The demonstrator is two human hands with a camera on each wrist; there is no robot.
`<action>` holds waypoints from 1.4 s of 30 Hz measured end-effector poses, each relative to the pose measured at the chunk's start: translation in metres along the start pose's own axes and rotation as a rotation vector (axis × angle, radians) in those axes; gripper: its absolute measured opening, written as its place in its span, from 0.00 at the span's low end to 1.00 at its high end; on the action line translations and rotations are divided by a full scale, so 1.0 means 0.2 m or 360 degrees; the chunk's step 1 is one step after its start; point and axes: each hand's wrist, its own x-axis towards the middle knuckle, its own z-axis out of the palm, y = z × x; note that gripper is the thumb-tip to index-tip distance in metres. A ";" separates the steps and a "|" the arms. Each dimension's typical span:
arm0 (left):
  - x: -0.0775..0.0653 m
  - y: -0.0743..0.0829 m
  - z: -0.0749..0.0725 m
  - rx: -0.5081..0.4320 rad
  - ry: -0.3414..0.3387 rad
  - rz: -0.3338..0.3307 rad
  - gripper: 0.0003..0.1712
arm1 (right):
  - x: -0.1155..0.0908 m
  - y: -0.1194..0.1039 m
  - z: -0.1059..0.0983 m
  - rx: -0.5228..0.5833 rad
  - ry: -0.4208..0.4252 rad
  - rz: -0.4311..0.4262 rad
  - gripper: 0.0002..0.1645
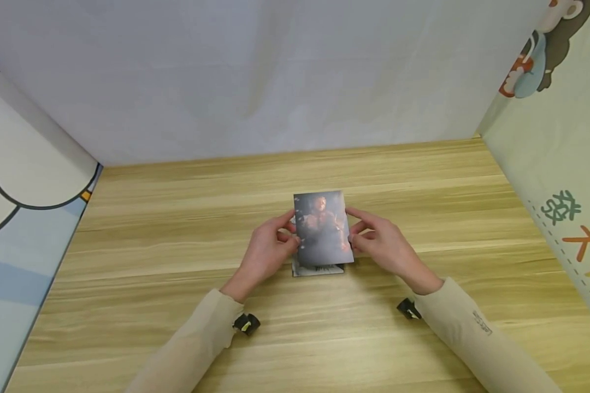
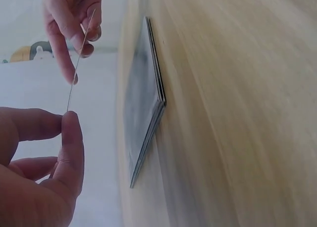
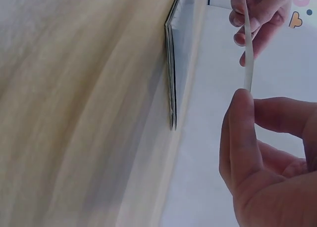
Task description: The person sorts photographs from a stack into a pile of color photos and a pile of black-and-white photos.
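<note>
Between both hands, raised above the table, is a glossy dark photo card [image 1: 323, 229] with a figure printed in warm tones. My left hand [image 1: 270, 245] pinches its left edge between thumb and fingers. At the opposite edge, my right hand [image 1: 384, 244] pinches it the same way. Seen edge-on in the left wrist view, the card [image 2: 76, 68] is thin and apart from the things below. Under it a small stack of cards [image 1: 318, 271] lies on the table, mostly hidden from the head view; its layered edges [image 3: 171, 78] show in the right wrist view.
The wood-grain table [image 1: 177, 218] spreads around the hands. A pale cloth wall [image 1: 201, 82] stands behind it, with printed panels at the left [image 1: 24, 164] and right [image 1: 546, 164]. Dark wrist devices [image 1: 246, 324] sit at both cuffs.
</note>
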 end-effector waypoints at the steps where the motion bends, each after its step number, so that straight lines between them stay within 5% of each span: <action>1: 0.00 0.01 0.00 -0.0011 0.0005 0.0012 0.39 | -0.01 0.00 -0.01 0.0005 0.0002 -0.0008 0.37; 42: 0.03 0.14 0.22 -0.0181 -0.0007 0.0206 0.38 | -0.16 0.06 -0.23 0.0032 0.0119 0.0002 0.39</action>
